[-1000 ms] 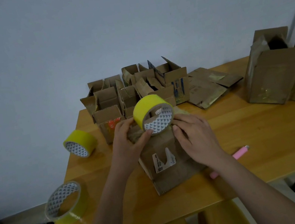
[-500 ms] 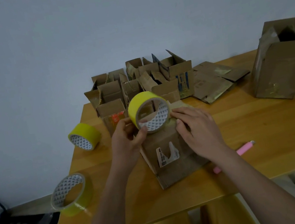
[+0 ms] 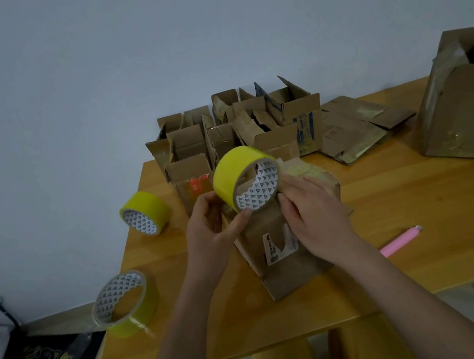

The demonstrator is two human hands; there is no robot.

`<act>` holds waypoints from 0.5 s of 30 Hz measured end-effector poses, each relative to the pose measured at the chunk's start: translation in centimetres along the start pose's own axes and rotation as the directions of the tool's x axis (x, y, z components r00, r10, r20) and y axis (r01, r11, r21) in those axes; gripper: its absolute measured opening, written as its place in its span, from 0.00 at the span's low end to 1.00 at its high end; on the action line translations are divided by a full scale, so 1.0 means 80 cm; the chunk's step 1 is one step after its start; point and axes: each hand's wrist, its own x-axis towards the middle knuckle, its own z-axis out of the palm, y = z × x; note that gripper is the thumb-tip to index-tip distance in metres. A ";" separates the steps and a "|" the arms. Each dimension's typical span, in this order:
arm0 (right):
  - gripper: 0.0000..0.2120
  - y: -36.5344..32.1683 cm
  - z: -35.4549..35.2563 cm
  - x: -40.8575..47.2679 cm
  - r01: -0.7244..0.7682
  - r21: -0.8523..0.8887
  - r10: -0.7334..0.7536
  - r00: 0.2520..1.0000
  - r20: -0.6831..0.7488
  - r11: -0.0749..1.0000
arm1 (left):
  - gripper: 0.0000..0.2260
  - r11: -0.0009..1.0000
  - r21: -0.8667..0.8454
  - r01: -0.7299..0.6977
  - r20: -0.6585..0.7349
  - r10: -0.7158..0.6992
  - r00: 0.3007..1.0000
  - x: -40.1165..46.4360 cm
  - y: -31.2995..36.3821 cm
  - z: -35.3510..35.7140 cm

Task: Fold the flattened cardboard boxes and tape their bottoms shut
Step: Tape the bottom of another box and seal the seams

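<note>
**Taping the bottom of the box in front of me**

At this moment I had one cardboard box [image 3: 285, 243] standing upturned near the front edge of the wooden table [image 3: 427, 225], with a torn white label on the side facing me. My left hand [image 3: 210, 234] gripped a yellow tape roll [image 3: 245, 178] held on edge above the box's upper face, thumb against its lower rim and fingers curled round behind. My right hand [image 3: 308, 211] lay over the top of the box just beside the roll, fingers bent down onto the cardboard; I could not tell whether they pinched the tape's free end or only pressed the flaps flat. I saw no yellow strip laid across that face, so I judged this box folded but its seam not yet taped.

Behind it, toward the wall, stood a cluster of small erected boxes [image 3: 233, 129] with their top flaps open; I took those for finished ones, though their bottoms were hidden. To their right lay a low pile of flattened boxes [image 3: 356, 129], which I judged to be the work left. Larger boxes [image 3: 466, 104] stood at the far right, their state unclear to me.

Two more rolls sat at the table's left: a fuller yellow roll [image 3: 145, 213] toward the back and a nearly spent roll [image 3: 124, 303] near the front corner. A pink cutter [image 3: 400, 242] lay on the table to my right, apart from the box.
</note>
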 end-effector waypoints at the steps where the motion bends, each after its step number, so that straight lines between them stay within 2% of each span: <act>1: 0.22 0.001 0.001 0.001 0.000 0.020 0.000 1.000 -0.008 1.000 | 0.13 1.000 0.012 -0.014 -0.003 0.014 1.000 0.000 0.000 0.001; 5: 0.19 0.006 0.000 0.006 -0.015 0.038 0.015 1.000 0.002 0.999 | 0.09 1.000 0.000 -0.030 0.001 0.030 1.000 0.006 -0.003 -0.002; 11: 0.20 0.007 0.001 0.003 -0.046 0.063 0.044 0.999 0.030 0.997 | 0.15 0.959 -0.285 0.004 0.027 0.004 1.000 0.004 -0.003 -0.019; 15: 0.21 0.008 -0.003 0.005 -0.047 0.045 0.045 0.997 0.061 0.998 | 0.14 0.990 -0.143 -0.011 0.002 0.012 1.000 -0.001 -0.001 -0.021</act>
